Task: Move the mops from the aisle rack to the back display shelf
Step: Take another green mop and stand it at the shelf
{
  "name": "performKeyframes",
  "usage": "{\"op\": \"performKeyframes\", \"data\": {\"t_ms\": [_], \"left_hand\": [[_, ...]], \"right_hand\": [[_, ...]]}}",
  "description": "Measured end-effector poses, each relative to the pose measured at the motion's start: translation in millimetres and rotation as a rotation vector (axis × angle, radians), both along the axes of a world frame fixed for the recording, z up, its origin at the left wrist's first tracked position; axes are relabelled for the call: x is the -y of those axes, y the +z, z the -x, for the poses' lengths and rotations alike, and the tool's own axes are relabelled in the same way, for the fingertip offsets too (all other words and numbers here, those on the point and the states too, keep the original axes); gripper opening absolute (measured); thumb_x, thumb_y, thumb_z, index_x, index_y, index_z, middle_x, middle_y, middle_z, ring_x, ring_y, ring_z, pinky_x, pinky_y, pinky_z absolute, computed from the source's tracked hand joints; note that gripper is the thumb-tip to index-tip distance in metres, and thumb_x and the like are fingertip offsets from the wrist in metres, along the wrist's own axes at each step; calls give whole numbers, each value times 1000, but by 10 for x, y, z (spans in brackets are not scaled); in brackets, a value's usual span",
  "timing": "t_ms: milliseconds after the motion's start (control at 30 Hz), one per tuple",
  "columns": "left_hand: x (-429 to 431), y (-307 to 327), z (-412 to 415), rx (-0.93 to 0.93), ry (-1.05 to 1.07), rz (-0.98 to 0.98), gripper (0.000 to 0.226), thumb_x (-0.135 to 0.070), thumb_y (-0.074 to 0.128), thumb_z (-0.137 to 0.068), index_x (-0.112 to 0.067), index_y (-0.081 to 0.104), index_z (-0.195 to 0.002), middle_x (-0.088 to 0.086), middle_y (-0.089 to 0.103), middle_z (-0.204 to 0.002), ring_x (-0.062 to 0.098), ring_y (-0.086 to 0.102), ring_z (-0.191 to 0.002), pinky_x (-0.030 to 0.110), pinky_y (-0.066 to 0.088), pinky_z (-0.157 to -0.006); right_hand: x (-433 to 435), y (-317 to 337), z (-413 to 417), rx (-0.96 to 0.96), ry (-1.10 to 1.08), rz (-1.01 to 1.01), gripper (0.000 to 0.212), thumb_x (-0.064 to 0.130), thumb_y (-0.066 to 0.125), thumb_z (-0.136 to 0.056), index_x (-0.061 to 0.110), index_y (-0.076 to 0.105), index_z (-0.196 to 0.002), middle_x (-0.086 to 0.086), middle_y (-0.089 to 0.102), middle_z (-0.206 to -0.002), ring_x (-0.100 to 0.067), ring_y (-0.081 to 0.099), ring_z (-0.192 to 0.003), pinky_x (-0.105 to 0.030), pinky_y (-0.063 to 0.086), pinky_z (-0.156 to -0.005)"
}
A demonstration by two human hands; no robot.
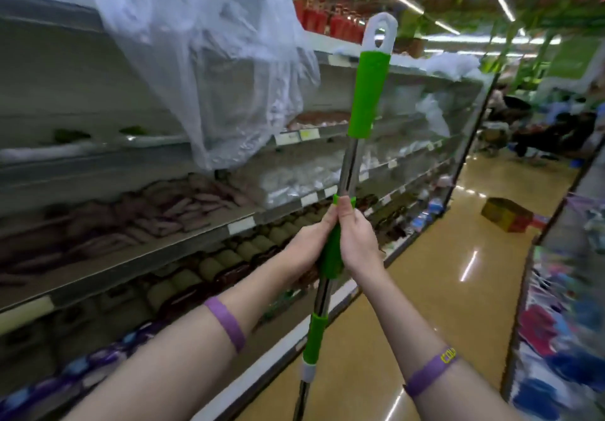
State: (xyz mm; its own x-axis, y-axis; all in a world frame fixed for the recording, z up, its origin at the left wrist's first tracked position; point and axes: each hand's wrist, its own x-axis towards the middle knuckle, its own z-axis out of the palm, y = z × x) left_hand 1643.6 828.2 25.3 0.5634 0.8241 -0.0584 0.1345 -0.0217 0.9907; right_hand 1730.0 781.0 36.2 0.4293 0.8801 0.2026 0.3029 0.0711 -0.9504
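I hold one mop [369, 93] upright in front of me. Its pole is shiny steel with a long green top grip, a white hanging loop at the tip and two green collars lower down. My left hand [311, 243] and my right hand [355, 240] are both closed around the middle green collar, the right thumb pointing up. The pole runs down out of the bottom edge, so the mop head is hidden. A purple band sits on each forearm.
A long shelf unit [242, 224] with packaged goods runs along my left, with a large clear plastic bag [203, 60] hanging over it. Colourful goods [556, 338] fill the right rack. The tan aisle floor [435, 276] holds a cardboard box [505, 215]. People stand far back.
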Motion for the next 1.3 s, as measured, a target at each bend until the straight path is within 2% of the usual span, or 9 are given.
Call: {"op": "performKeyframes", "data": {"t_ms": [133, 300, 433, 567, 733, 867, 1033, 1233, 1300], "left_hand": [[119, -35, 503, -14, 216, 36, 80, -89, 31, -62, -21, 71, -79, 5, 73, -81, 20, 69, -75, 30, 54, -72], [220, -44, 1316, -39, 448, -33, 58, -71, 25, -90, -30, 63, -74, -14, 64, -64, -1, 61, -61, 10, 44, -49], [468, 19, 2076, -46, 627, -12, 71, -81, 28, -65, -24, 69, -74, -4, 70, -70, 14, 68, -75, 30, 53, -75], [769, 38, 2891, -37, 825, -10, 79, -89, 33, -69, -19, 70, -78, 3, 72, -77, 19, 69, -77, 30, 56, -73], [1453, 16, 4036, 29, 1123, 4, 98, -98, 42, -41, -17, 73, -87, 9, 75, -92, 25, 71, -91, 41, 57, -89], [2205, -4, 4853, -3, 1267, -28, 76, -85, 38, -59, -21, 71, -84, 5, 74, -85, 16, 70, -80, 29, 57, -76], [3177, -23, 5771, 3, 1414, -7, 73, -80, 36, -66, -17, 69, -82, 2, 70, -73, 14, 68, -65, 23, 53, -58], [4352, -195, 6679, 43, 1600, 0, 94, -84, 39, -67, -9, 69, -115, 19, 74, -90, 21, 73, -75, 33, 60, -69], [4694, -233, 6907, 11, 1663, 20, 85, -82, 37, -65, -14, 71, -102, 14, 75, -83, 14, 73, -70, 32, 61, -70]], "right_hand": [[-66, -41, 482, -5, 161, 16, 56, 76, 33, -84, 28, 59, -93, -1, 67, -99, -19, 65, -95, -39, 54, -85], [-116, -53, 1266, -5, 342, -3, 53, 75, 31, -82, 31, 58, -92, 2, 67, -97, -22, 65, -100, -39, 52, -88], [-100, -41, 2028, 23, 518, -30, 54, 77, 30, -80, 33, 59, -89, 3, 67, -94, -22, 65, -98, -40, 51, -87], [30, -4, 2839, 32, 714, -86, 57, 75, 27, -81, 29, 60, -90, 7, 66, -90, -17, 64, -92, -34, 47, -78], [485, -3, 4069, 40, 998, -89, 56, 73, 27, -85, 27, 59, -90, 7, 65, -90, -14, 63, -90, -35, 47, -81], [1042, -43, 5018, 11, 1200, -98, 46, 62, 30, -95, 27, 59, -92, 10, 63, -89, -9, 61, -87, -27, 45, -74], [1859, -135, 6101, 17, 1399, -65, 65, 79, 27, -81, 23, 59, -84, -1, 65, -87, -20, 63, -85, -41, 49, -86], [2913, -277, 7139, 14, 1645, -49, 62, 74, 28, -85, 20, 58, -84, -3, 63, -82, -19, 62, -79, -38, 48, -77], [3220, -359, 7435, 9, 1713, -38, 66, 79, 29, -83, 20, 59, -86, -5, 65, -85, -22, 64, -83, -40, 51, -80]]}}
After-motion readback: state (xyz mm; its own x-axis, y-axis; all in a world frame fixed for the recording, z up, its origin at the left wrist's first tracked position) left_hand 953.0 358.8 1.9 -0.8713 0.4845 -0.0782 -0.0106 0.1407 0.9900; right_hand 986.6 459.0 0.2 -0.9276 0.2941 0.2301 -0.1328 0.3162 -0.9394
